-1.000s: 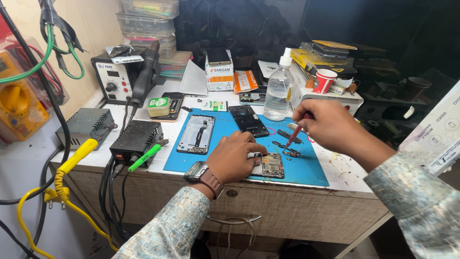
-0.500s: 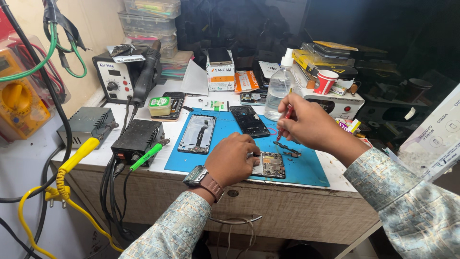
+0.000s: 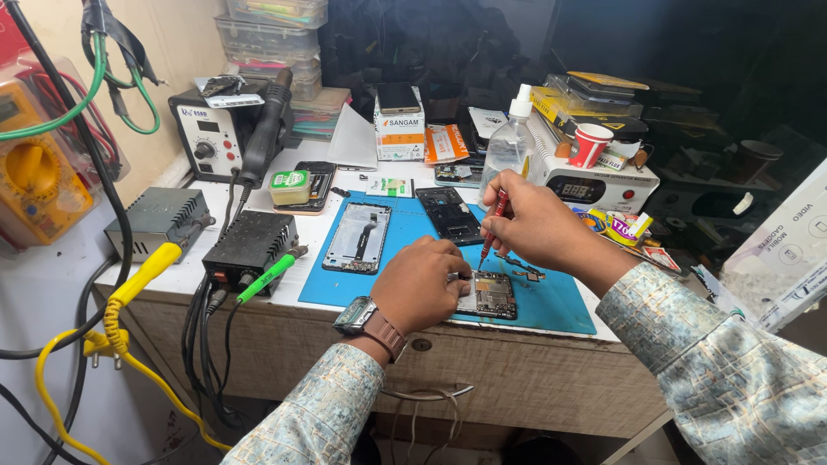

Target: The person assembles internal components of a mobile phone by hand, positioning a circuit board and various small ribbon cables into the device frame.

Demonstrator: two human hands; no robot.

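Observation:
My left hand (image 3: 422,288), with a watch on the wrist, rests on the blue work mat (image 3: 560,306) and pins down a small phone circuit board (image 3: 489,295). Held in my right hand (image 3: 534,226) is a red screwdriver (image 3: 494,226), nearly upright, its tip pointing down just above the board's far edge. An opened phone frame (image 3: 357,238) lies on the mat's left part and a dark phone back (image 3: 450,215) lies behind my left hand. Small loose parts (image 3: 522,269) lie right of the board.
A hot-air station (image 3: 215,129), a grey power box (image 3: 159,222) and a black box (image 3: 251,245) with cables stand at the left. A clear bottle (image 3: 508,142), a white heater unit (image 3: 594,182), a red cup (image 3: 590,145) and small cartons crowd the back.
My right hand has lifted and drawn in toward the board, turning the red screwdriver upright with its tip down. My left hand has stayed on the board.

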